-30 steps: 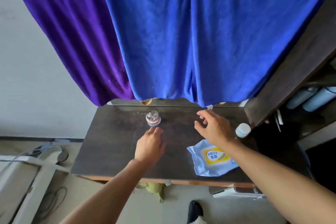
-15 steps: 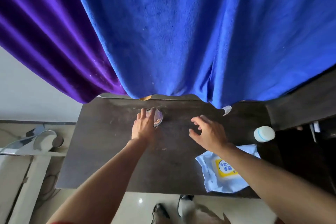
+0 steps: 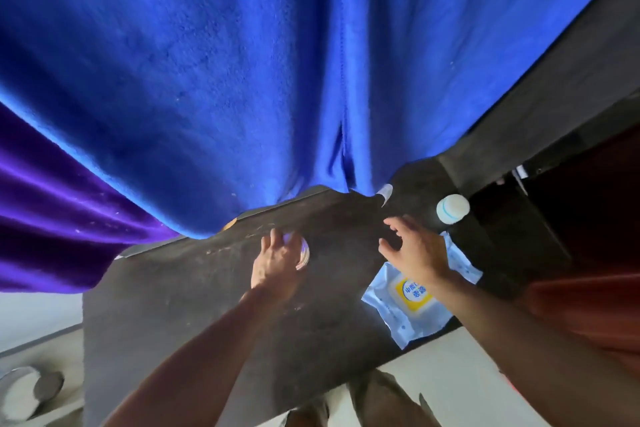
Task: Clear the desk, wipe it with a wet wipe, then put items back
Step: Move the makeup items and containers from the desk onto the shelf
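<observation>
A dark, dusty desk [image 3: 180, 305] fills the lower middle of the head view. Near its back edge my left hand [image 3: 275, 262] wraps around a small clear jar [image 3: 304, 251], which is mostly hidden by my fingers. My right hand [image 3: 414, 250] hovers to the right with its fingers spread and holds nothing. Under my right wrist lies a pale blue wet wipe pack [image 3: 415, 302] with a yellow label. A white round bottle [image 3: 452, 208] stands at the desk's far right corner.
A blue cloth [image 3: 277, 80] and a purple cloth [image 3: 52, 218] hang low over the back of the desk. A dark shelf unit [image 3: 554, 114] rises at the right. Pale floor and a round grey object [image 3: 24, 392] lie at the lower left.
My left hand reached forward and closed around the jar. The view tilted and moved nearer the desk. My right hand stayed open above the desk, near the wipe pack.
</observation>
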A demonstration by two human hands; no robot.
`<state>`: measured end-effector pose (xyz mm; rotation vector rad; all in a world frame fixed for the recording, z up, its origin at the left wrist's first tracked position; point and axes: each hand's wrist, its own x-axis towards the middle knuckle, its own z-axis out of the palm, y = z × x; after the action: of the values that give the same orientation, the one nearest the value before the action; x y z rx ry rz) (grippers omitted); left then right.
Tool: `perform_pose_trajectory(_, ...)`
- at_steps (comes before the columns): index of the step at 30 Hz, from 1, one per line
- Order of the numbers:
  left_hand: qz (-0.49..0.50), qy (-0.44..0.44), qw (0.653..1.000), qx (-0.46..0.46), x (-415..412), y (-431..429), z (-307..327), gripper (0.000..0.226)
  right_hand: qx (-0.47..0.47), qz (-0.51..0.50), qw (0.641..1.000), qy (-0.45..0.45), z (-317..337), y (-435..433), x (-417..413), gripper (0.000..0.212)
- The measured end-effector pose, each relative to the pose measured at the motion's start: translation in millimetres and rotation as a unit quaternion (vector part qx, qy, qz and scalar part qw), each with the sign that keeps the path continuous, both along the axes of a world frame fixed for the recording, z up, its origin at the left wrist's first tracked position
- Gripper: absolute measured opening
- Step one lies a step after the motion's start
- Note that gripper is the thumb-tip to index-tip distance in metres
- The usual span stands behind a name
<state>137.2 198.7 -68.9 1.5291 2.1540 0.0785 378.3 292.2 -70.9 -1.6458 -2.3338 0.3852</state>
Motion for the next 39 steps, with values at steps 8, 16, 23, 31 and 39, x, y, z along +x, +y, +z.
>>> perform_pose_trajectory(8,-0.102,-0.019,0.994,0.034,77,30,29,0.063,-0.027,-0.138,0.989,-0.041,6,45,88,0.064)
perform_pose_trajectory(16,-0.062,-0.010,0.997,0.042,141,60,34,0.057,-0.162,-0.082,0.983,-0.021,-23,92,108,0.071)
perform_pose_trajectory(23,-0.053,0.003,0.997,0.063,165,70,51,0.061,-0.112,-0.028,0.990,0.085,-10,98,120,0.060)
perform_pose_trajectory(31,-0.123,0.024,0.982,0.144,201,76,100,0.060,-0.040,-0.050,0.989,0.135,47,67,154,0.062)
perform_pose_trajectory(39,-0.218,0.008,0.950,0.223,267,88,172,0.064,0.084,-0.088,0.984,0.129,131,57,228,0.066)
